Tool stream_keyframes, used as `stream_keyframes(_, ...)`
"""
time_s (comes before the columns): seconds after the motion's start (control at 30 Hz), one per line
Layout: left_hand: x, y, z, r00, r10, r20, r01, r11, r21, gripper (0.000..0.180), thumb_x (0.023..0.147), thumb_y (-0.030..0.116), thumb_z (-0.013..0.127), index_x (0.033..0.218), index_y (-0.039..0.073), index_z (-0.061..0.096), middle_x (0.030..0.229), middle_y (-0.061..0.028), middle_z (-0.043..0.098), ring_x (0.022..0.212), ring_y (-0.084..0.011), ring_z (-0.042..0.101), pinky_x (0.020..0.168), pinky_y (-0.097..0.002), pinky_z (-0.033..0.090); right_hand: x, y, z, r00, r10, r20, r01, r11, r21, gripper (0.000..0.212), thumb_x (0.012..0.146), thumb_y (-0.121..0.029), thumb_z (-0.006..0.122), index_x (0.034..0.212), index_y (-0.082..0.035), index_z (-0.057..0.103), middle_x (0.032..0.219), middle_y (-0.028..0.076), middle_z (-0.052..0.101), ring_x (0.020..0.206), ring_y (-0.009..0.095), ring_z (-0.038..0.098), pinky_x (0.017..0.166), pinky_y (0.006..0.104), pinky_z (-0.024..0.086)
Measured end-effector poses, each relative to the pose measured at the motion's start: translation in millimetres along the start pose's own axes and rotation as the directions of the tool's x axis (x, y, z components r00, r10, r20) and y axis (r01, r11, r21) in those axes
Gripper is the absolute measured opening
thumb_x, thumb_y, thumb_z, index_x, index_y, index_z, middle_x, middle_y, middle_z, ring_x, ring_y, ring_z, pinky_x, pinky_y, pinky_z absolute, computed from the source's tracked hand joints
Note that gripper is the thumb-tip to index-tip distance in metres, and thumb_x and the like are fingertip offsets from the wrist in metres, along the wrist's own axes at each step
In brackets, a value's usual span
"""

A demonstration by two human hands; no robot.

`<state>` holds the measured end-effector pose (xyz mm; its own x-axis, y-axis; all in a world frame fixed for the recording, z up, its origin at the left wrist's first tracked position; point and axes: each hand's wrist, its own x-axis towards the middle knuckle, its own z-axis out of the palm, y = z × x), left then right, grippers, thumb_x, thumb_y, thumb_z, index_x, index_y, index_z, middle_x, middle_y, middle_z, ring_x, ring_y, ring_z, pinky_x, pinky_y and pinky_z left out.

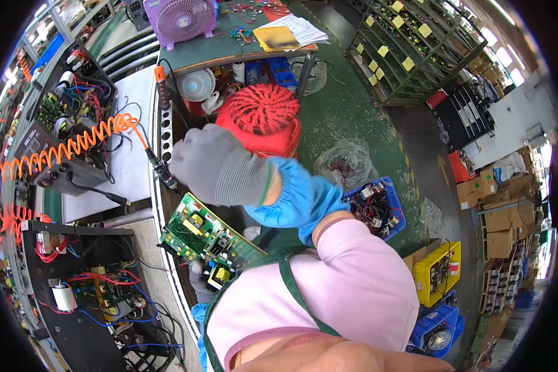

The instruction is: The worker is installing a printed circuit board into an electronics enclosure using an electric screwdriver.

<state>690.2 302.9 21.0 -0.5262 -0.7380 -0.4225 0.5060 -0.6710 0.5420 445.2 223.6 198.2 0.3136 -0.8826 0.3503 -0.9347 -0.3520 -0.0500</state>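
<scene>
Curls right hand (212, 164) at hose-fed driver (160, 172), cannot tell whether gripping; has left hand (199, 282) partly hidden by tilted circuit board (209, 234), equally unclear; could drop board through loose support.

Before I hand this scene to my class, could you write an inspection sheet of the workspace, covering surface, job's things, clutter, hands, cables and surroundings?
Surface: pale panel, with an open unit, its wiring exposed.
Job's things: circuit board, tilted; slim tool.
Clutter: blue bin of loose parts; plastic bag on the floor.
Hands: left hand, gloved, partly hidden at the board; right hand, gloved, at the tool, grip unclear.
Cables: orange coil running to the tool; black lead at the unit.
Surroundings: purple fan, red stool, shelf rack.
</scene>
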Motion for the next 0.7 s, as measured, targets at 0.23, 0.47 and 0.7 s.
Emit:
stream_keyframes(0.23, 18.1, -13.4, 12.3, 0.98, -0.016, 0.199, 0.048, 0.986, -0.157, 0.068, 0.076, 0.046, 0.068, 0.131, 0.011, 0.047, 0.114, -0.0117, 0.06, 0.103, -0.0284, 0.059, 0.088, -0.0432, 0.051, -2.8, -20.5, -87.7, 0.909, -0.171, 0.381, 0.166, 0.985, 0.046, 0.013, 0.071, -0.02, 0.062, 0.072, -0.007, 0.065, 0.081, 0.006, 0.066, 0.08, 0.021, 0.063, 0.067, 0.0401, 0.05)
stream_keyframes(0.47, 1.6, -13.6, 35.1, 0.988, -0.065, 0.141, 0.09, 0.981, -0.174, 0.07, 0.075, 0.041, 0.069, 0.133, 0.01, 0.044, 0.116, -0.0132, 0.059, 0.106, -0.0296, 0.058, 0.09, -0.0445, 0.05, -16.2, -15.3, -72.0, 0.867, -0.202, 0.454, 0.164, 0.979, 0.122, 0.018, 0.073, -0.022, 0.062, 0.082, -0.007, 0.063, 0.081, 0.006, 0.066, 0.079, 0.022, 0.064, 0.066, 0.0397, 0.051)
stream_keyframes(0.7, -9.3, -3.1, 75.2, 0.995, -0.055, 0.079, 0.071, 0.974, -0.216, 0.073, 0.074, 0.036, 0.07, 0.135, 0.008, 0.042, 0.117, -0.0146, 0.059, 0.108, -0.0307, 0.058, 0.092, -0.0459, 0.05, -11.5, -13.1, -55.5, 0.811, -0.29, 0.507, 0.222, 0.956, 0.191, 0.025, 0.075, -0.024, 0.063, 0.092, -0.006, 0.061, 0.081, 0.007, 0.066, 0.079, 0.023, 0.065, 0.065, 0.0393, 0.052)
